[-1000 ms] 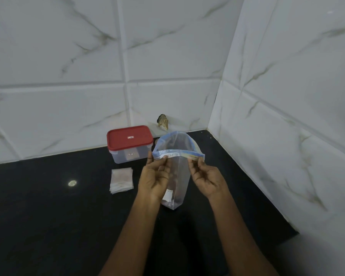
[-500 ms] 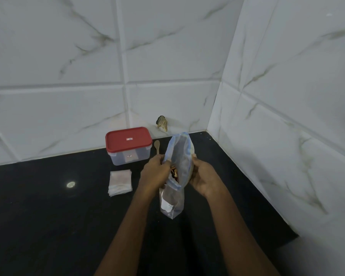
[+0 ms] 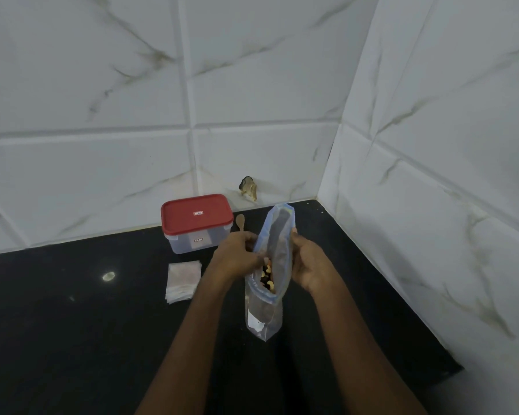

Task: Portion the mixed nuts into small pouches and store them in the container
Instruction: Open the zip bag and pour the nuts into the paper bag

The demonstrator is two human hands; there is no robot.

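Up close, gripping the bag (image 3: 264, 319) at its mouth from both sides: left hand (image 3: 237, 256) curled on the left rim, knuckles toward the camera; right hand (image 3: 310, 265) curled on the right rim, thumb on the near face. Both forearms bare, reaching in from the bottom edge and converging on the bag. Mouth held apart as a long narrow slit, blue along the zip strip, leaning away toward the corner. Clear, soft, crinkled plastic, flat-bottomed, base down on the counter (image 3: 72, 339), with a small white label low on the near face. Inside, just below the rim, nuts (image 3: 266, 277): pale curved ones among dark ones. Left of the hands, a flat stack of pouches (image 3: 182, 281), square, translucent, whitish. Behind those, near the wall, a container (image 3: 192, 242): clear rectangular tub with rounded corners, closed under a red lid (image 3: 197, 214). Just right of it, a small wooden spoon (image 3: 240, 220), bowl away, handle hidden behind the left hand. Underneath, black, smooth, faintly glossy stone with one bright glint at left. Beyond, white marbled tiles (image 3: 267, 85) with grey-green veins, meeting in a corner.
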